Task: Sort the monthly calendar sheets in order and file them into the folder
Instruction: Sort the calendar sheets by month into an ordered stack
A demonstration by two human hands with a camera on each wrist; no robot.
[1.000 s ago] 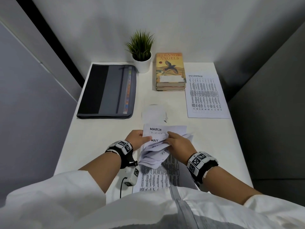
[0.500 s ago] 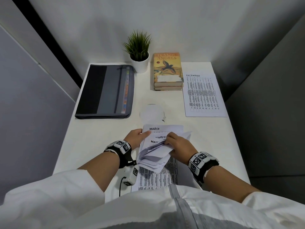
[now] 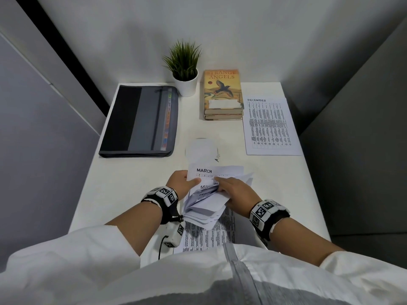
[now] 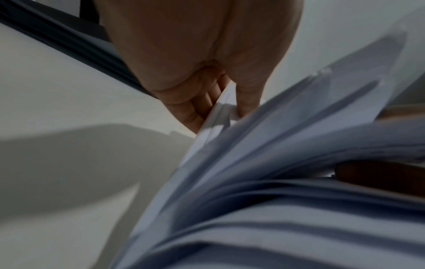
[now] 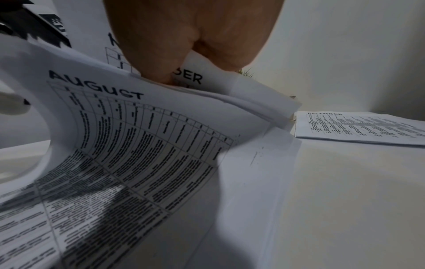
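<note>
White desk (image 3: 136, 190): both hands leaf the calendar sheets (image 3: 204, 205) mid-desk.

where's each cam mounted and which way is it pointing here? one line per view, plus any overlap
Head: worn on the head, facing forward and down over the desk; shows both forearms, left hand and right hand in the stack of sheets, and the folder.
Left wrist: looks along the left hand; thumb and fingers pinch the sheets' edge.
Right wrist: looks along the right hand, fingers between sheets above the August sheet.
Shared: head and right wrist both see the December sheet.
</note>
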